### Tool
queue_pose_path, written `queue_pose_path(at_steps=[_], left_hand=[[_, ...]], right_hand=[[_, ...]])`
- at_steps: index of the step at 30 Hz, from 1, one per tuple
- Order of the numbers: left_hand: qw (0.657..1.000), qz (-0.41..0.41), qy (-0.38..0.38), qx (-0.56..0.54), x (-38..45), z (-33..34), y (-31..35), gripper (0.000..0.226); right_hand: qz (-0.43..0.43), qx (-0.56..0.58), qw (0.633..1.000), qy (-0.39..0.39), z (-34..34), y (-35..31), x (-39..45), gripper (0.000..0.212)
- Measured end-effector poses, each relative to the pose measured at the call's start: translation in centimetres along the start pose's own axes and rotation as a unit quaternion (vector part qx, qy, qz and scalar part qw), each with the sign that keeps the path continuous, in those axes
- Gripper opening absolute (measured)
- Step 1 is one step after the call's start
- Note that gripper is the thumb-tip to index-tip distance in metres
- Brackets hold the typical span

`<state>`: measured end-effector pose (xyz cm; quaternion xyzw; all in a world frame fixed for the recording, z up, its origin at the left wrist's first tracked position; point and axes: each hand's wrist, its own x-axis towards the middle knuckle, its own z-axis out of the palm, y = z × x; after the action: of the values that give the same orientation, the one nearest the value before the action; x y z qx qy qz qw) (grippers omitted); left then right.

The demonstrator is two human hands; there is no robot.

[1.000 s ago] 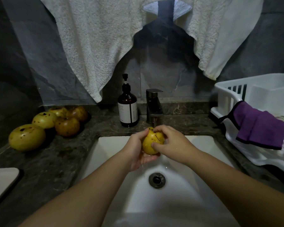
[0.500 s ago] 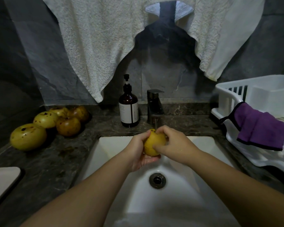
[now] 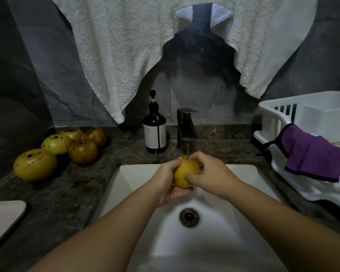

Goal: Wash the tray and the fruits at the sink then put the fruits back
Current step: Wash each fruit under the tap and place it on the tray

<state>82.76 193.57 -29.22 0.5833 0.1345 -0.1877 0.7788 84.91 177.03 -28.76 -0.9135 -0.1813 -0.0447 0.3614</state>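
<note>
A yellow fruit [image 3: 185, 171] is held over the white sink [image 3: 220, 242], right under the faucet [image 3: 186, 130], where a thin stream of water runs onto it. My left hand [image 3: 168, 181] cups it from below and from the left. My right hand [image 3: 210, 173] wraps over its right side, thumb on the front. Several more spotted yellow and brown fruits [image 3: 57, 152] lie on the dark counter at the left. The corner of a pale tray [image 3: 2, 218] shows at the lower left edge.
A brown soap pump bottle [image 3: 155, 132] stands left of the faucet. A white dish rack [image 3: 306, 150] with a purple cloth [image 3: 312, 160] draped over it sits at the right. White towels [image 3: 126, 48] hang above. The drain [image 3: 189, 217] lies below my hands.
My hands have turned the fruit between them under the water, so its dark spots no longer face me. The hands stayed in about the same place.
</note>
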Motion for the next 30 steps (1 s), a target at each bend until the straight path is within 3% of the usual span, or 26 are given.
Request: queue_pose_path(at_steps=[10,14,16,20,25,28,30], left_hand=[[1.0,0.0,-0.013,-0.008,0.2,-0.1,0.0,0.044],[0.999,-0.013,-0.041,-0.034,0.0,0.0,0.3,0.055],[0.999,-0.027,-0.044,-0.015,0.1,-0.2,0.4,0.067],[0.998,-0.025,-0.032,0.04,0.1,-0.3,0.5,0.076],[0.998,0.026,-0.023,0.055,-0.1,-0.1,0.5,0.061],[0.998,0.013,-0.042,0.054,-0.2,0.3,0.3,0.061],[0.998,0.007,-0.051,0.048,0.0,0.4,0.3,0.066]], right_hand=[[0.025,0.01,1.0,-0.002,0.2,0.1,0.2,0.049],[-0.003,-0.005,0.998,-0.058,0.8,0.3,-0.1,0.1],[-0.02,-0.022,0.998,-0.049,0.9,0.3,0.0,0.107],[0.015,0.076,0.997,-0.025,0.8,0.4,0.2,0.105],[0.142,0.242,0.959,-0.047,0.8,0.2,0.3,0.058],[0.176,0.289,0.94,-0.05,1.0,0.1,0.7,0.045],[0.173,0.279,0.944,-0.041,1.2,0.1,0.9,0.048]])
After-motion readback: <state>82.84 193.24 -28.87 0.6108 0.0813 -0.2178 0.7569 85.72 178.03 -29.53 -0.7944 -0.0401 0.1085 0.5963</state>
